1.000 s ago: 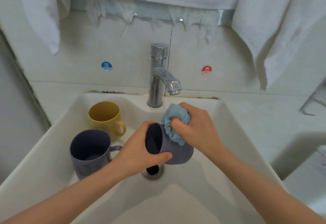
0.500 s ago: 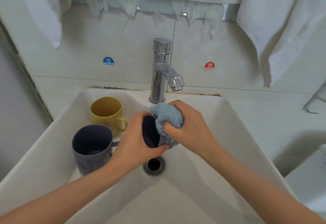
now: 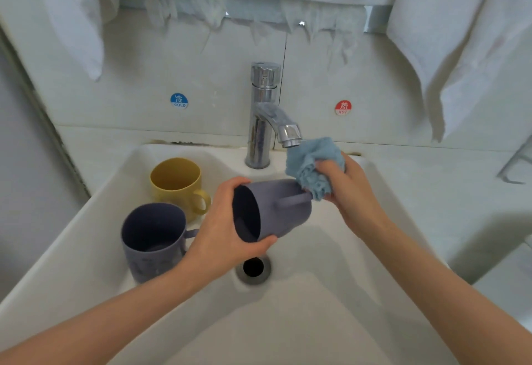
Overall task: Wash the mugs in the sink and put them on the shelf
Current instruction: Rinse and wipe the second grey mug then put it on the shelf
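Right, on my feed the left hand [image 3: 227, 229] grips a slate-purple plastic mug [image 3: 285, 212] at its rim end, thumb under the lip & fingers curled over the top; the mug lies on its side in the air above the white ceramic sink [image 3: 316, 321], mouth twd the left, handle up, base twd the right hand [image 3: 354, 192]; it sits over the round metal drain [image 3: 253, 268], clear of the basin. The right hand is clenched round a bunched light-blue cloth [image 3: 313, 166]; the cloth presses on the mug's base edge, just beside the spout of the chrome tap [image 3: 263, 111]. Two other mugs stand upright on the basin's left slope: a yellow plastic mug [image 3: 175, 183] at the back, a second slate-purple mug [image 3: 152, 238] in front, handles to the right; can't tell if they touch. On the tiled wall, a blue COLD sticker [image 3: 179, 100] left of the tap, a red HOT sticker [image 3: 343, 108] right of it; white towels [image 3: 460, 48] hang above.
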The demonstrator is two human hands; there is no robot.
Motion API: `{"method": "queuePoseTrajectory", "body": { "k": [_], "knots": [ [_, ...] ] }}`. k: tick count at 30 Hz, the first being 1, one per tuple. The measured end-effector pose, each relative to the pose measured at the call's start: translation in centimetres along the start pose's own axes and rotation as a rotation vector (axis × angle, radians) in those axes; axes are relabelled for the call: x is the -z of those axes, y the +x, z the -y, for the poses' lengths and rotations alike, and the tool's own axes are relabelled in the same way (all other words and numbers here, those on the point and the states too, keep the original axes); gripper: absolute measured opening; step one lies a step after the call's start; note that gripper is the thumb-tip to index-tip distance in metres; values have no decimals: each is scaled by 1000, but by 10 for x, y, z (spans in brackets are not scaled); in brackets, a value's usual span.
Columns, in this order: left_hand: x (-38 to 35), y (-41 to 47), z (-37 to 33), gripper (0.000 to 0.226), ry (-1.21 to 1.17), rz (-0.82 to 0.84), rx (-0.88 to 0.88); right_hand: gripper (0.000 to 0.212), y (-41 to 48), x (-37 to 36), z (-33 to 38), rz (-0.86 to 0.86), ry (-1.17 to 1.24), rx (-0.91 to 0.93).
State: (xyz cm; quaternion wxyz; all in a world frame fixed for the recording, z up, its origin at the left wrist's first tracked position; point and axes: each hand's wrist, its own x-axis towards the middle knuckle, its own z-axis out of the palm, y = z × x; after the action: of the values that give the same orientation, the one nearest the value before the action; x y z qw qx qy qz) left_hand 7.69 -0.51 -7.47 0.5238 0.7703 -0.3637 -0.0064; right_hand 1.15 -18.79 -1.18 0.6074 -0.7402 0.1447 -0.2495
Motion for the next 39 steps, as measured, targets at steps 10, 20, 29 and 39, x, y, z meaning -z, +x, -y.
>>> {"method": "queuePoseTrajectory", "body": {
  "k": [10, 20, 29, 39],
  "knots": [
    [9, 3, 4, 92, -38, -57, -17, 18, -3, -3, -12, 104, -51, 123],
    [14, 5, 2, 82, 229, 102, -477, 35, 3, 13, -15, 301, 446, -493],
    [10, 10, 9, 127, 282, 145, -275, 25, 0, 2, -21, 286, 422, -300],
    [15, 14, 5, 135, -319, 400, 285, 35, 0, 1, -25, 280, 467, -79]
  ]
}}
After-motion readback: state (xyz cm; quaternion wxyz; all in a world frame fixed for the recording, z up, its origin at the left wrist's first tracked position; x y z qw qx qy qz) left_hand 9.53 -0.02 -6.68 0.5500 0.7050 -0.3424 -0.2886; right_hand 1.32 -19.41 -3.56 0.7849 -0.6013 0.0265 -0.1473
